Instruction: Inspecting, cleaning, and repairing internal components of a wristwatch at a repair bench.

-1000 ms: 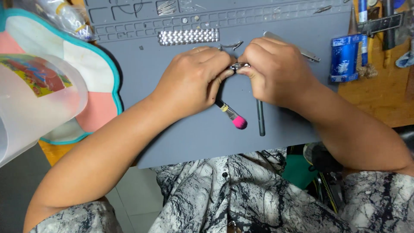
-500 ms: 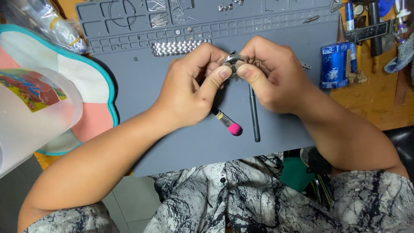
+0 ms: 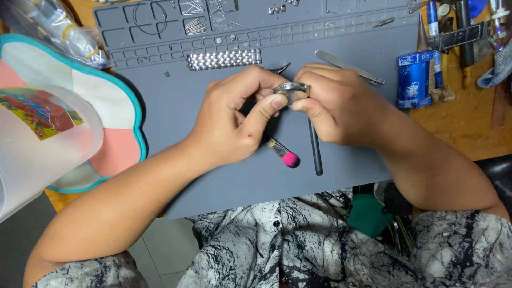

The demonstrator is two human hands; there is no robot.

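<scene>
Both my hands meet over a grey work mat (image 3: 213, 176). My left hand (image 3: 234, 122) and my right hand (image 3: 333, 104) pinch a round silver watch case (image 3: 292, 90) between thumbs and fingers, held a little above the mat. A small brush with a pink tip (image 3: 284, 154) lies on the mat under my left hand. A dark thin rod-like tool (image 3: 315, 149) lies beside it, under my right hand. A loose silver metal watch band (image 3: 224, 60) lies flat on the mat just beyond my left hand.
The mat's far edge has moulded compartments (image 3: 160, 26) with small parts. Metal tweezers (image 3: 349, 67) lie beyond my right hand. A blue cylinder (image 3: 413, 80) and tools stand on the wooden bench at right. A translucent plastic jug (image 3: 37, 144) and a teal-edged tray (image 3: 120, 122) are left.
My hands have lifted the watch case slightly and the view has shifted, so the mat's compartments now show more. The brush, rod and band lie where they were.
</scene>
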